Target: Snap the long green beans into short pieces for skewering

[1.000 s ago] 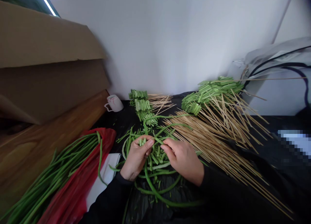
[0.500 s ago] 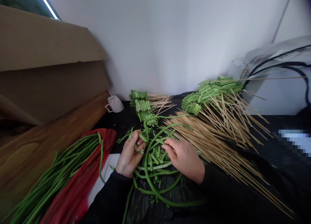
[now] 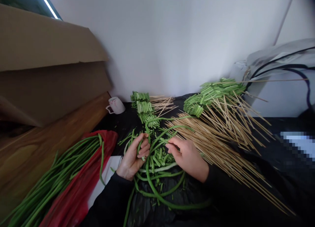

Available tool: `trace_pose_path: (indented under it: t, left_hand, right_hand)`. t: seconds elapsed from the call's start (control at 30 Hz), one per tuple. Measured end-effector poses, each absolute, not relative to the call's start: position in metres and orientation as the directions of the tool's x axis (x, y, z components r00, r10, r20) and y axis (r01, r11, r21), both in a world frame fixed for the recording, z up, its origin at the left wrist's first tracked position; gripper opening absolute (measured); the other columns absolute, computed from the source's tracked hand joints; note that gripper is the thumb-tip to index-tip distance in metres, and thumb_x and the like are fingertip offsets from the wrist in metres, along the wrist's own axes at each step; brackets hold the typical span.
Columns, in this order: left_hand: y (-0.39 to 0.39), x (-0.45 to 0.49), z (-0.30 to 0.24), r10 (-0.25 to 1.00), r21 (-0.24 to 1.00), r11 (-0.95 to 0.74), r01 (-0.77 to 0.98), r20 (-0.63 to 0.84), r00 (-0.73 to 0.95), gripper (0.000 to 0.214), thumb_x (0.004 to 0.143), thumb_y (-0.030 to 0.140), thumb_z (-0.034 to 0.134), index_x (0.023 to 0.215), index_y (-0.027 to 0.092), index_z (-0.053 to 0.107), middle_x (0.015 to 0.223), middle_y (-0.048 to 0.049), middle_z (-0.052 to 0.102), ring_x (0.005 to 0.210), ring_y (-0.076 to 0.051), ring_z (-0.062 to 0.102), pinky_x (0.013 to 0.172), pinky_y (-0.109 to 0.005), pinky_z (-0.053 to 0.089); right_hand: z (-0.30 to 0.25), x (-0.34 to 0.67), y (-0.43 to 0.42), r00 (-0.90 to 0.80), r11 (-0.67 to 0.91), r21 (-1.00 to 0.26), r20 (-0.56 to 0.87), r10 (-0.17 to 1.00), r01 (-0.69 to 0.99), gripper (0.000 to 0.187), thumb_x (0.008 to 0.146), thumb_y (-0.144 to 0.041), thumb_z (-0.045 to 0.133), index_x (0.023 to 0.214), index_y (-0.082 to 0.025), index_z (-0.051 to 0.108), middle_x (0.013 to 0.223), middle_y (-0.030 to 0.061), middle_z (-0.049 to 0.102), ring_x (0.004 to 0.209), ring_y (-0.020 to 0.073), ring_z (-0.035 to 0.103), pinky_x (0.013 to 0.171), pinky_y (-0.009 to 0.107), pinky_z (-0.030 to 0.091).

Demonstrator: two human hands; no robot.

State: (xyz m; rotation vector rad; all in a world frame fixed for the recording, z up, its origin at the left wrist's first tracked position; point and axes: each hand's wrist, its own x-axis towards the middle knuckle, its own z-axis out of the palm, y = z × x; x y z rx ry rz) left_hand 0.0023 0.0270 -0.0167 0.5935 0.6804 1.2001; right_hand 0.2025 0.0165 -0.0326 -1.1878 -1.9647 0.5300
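Note:
My left hand (image 3: 135,154) is closed around a long green bean, its fingers curled with a strand showing between them. To its right, my right hand (image 3: 185,156) has thumb and fingertips pressed together; what they hold, if anything, is too small to tell. Between and below the hands lies a pile of cut bean pieces (image 3: 157,158). Whole long beans (image 3: 169,206) loop around that pile on black plastic. Beyond the hands, short bean pieces threaded on sticks are stacked in a small bundle (image 3: 145,107).
Bare wooden skewers (image 3: 209,145) fan out at the right. A larger stack of bean skewers (image 3: 216,94) lies by the wall. At left, long beans (image 3: 61,168) rest on a red bag (image 3: 73,191). A white mug (image 3: 116,105) and cardboard box (image 3: 54,62) stand behind.
My left fingers have curled tighter, and the bean end that stuck out toward the right hand is tucked away. My right hand has shifted slightly right, apart from the left.

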Motion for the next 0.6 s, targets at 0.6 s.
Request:
trace_pose_path:
  t: [0.6]
  left_hand:
    - [0.004,0.02,-0.026,0.809,0.651,-0.526,0.547,0.583,0.083,0.006,0.078,0.018,0.069,0.078,0.022,0.074,0.07,-0.0027,0.069,0.065,-0.016,0.06,0.065,-0.026,0.043]
  right_hand:
    - [-0.031,0.191,0.012,-0.487,0.015,-0.999,0.029,0.873,-0.032,0.019,0.093,-0.035,0.044,0.087,-0.018,0.05,0.067,-0.0025,0.064,0.042,0.0071,0.053,0.044,0.02,0.038]
